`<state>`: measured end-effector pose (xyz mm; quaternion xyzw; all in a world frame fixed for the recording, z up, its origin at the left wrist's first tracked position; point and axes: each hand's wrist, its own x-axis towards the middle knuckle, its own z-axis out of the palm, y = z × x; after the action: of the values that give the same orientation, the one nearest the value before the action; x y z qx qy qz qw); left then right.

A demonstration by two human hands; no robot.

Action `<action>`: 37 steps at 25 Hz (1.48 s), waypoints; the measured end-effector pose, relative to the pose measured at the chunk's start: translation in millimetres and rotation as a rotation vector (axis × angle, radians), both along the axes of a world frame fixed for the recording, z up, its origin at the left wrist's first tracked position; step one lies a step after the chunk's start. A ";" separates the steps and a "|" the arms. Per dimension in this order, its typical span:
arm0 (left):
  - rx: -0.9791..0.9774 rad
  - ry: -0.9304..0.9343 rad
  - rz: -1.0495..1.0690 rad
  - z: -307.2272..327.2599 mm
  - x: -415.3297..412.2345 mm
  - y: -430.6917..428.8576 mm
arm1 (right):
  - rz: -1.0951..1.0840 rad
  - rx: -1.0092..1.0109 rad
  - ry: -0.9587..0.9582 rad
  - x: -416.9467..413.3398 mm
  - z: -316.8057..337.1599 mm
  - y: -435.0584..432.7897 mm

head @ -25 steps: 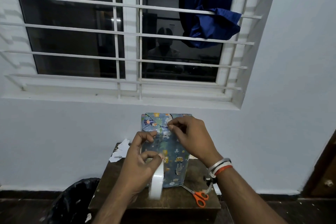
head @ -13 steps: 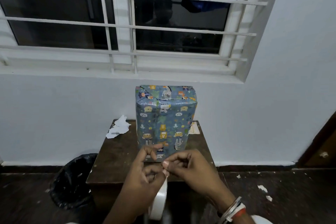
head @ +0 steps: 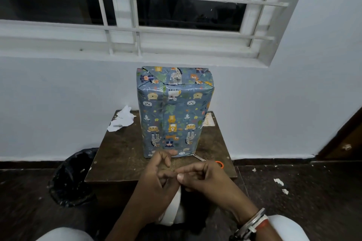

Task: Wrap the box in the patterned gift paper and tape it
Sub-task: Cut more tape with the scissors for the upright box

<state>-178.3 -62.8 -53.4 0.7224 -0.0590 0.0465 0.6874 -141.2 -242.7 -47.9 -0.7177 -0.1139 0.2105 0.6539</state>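
The box [head: 174, 111], covered in blue-grey gift paper with cartoon animals, stands upright on a small brown table [head: 121, 154] against the wall. Its top flaps are folded over. Below the table's front edge my left hand [head: 154, 186] holds a white roll of tape [head: 173, 207] that hangs under it. My right hand [head: 203, 178] pinches at the tape's loose end with thumb and forefinger, right beside my left fingers. Neither hand touches the box.
Orange-handled scissors [head: 219, 163] lie at the table's front right, mostly hidden behind my right hand. Torn white paper scraps [head: 122, 119] sit at the back left corner. A black bin bag [head: 72, 178] stands on the dark floor to the left. A barred window is above.
Both hands have left the top of the box and come down to the table's front edge with the tape roll. The view has tilted downward.
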 end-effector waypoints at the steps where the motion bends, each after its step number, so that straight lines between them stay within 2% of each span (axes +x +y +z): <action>1: 0.009 -0.001 -0.016 0.9 -0.3 -1.8 | -0.020 0.017 0.029 1.7 -2.2 -2.3; 4: 0.047 -0.005 -0.044 1.1 0.9 -4.6 | -0.047 0.016 -0.021 4.0 -3.2 -5.6; 10: 0.076 0.036 -0.122 -4.0 5.2 0.5 | -0.116 -0.183 -0.398 -4.6 4.8 5.9; 17: -0.028 0.121 -0.101 -3.4 5.1 -9.1 | -0.198 -0.304 -0.671 -5.0 -0.4 5.5; 23: -0.110 0.270 -0.054 -6.1 7.0 -12.9 | -0.242 -0.334 -0.700 -3.7 -2.7 6.4; 27: -0.112 0.274 -0.026 -4.7 6.9 -13.4 | -0.238 -0.361 -0.697 -1.0 -7.4 6.9; 37: -0.372 0.368 -0.061 3.2 6.1 -12.4 | -0.301 -0.305 -0.631 2.9 -14.4 9.1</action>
<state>-172.2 -75.2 -50.2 0.5779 0.0548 -0.0963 0.8086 -138.4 -233.7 -62.3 -0.8450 -0.1703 -0.1047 0.4960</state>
